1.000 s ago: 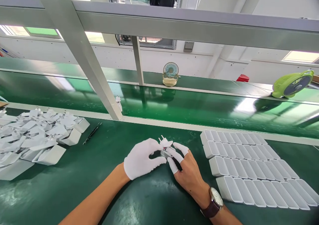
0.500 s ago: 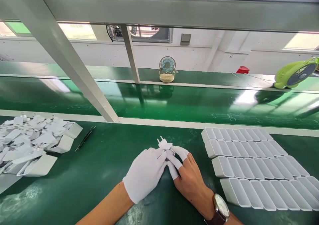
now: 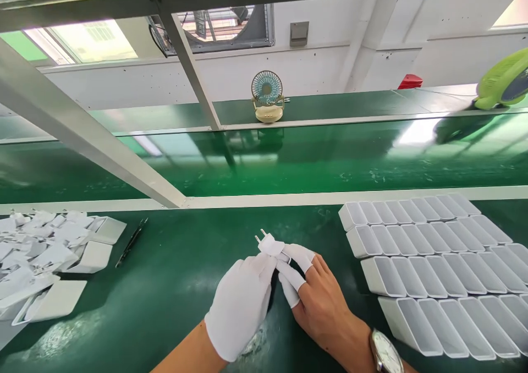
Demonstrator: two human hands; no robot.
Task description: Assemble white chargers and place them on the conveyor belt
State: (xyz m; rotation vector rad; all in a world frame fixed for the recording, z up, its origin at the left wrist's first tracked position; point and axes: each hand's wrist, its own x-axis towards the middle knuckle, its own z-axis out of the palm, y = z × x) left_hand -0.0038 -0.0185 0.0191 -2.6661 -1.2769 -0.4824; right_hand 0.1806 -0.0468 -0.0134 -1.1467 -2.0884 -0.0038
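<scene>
Far left, on the dark green tabletop (image 3: pixel 181 274): loose heap of white plastic covers and open white shells (image 3: pixel 41 257), some overlapping, some tipped. Just right of the heap: slim black pen-like tool (image 3: pixel 131 242), lying flat, apart from the rest. Above it: grey metal frame strut (image 3: pixel 82 136), slanting down to the pale rail at the back of the tabletop. Behind the rail: glossy green conveyor belt (image 3: pixel 289 164). On the ledge beyond: small teal desk fan on a cream base (image 3: pixel 267 95), upright.

Centre, near edge: left hand (image 3: pixel 241 304) in a full white cloth glove, fingers (image 3: pixel 264 264) drawn together and clamped on the near end of a white two-pin plug piece (image 3: pixel 270 245). Plug piece held just above the tabletop, between the two hands, pins pointing up and away to the left. Immediately right: right hand (image 3: pixel 325 307), bare except for white cots on the thumb and first fingers (image 3: pixel 303 256), pinched onto the same plug piece from the right. Contact between the two hands at the fingertips. Silver-cased wristwatch (image 3: pixel 385 354) on the right wrist, partly cut off by the bottom edge.

Right: four rows of white rectangular plastic housings (image 3: pixel 429 263), packed side by side, open sides upward. Far right, on the back ledge: small red object (image 3: pixel 410 81), kind not discernible, and lime-green fan (image 3: pixel 505 78), partly out of frame.
</scene>
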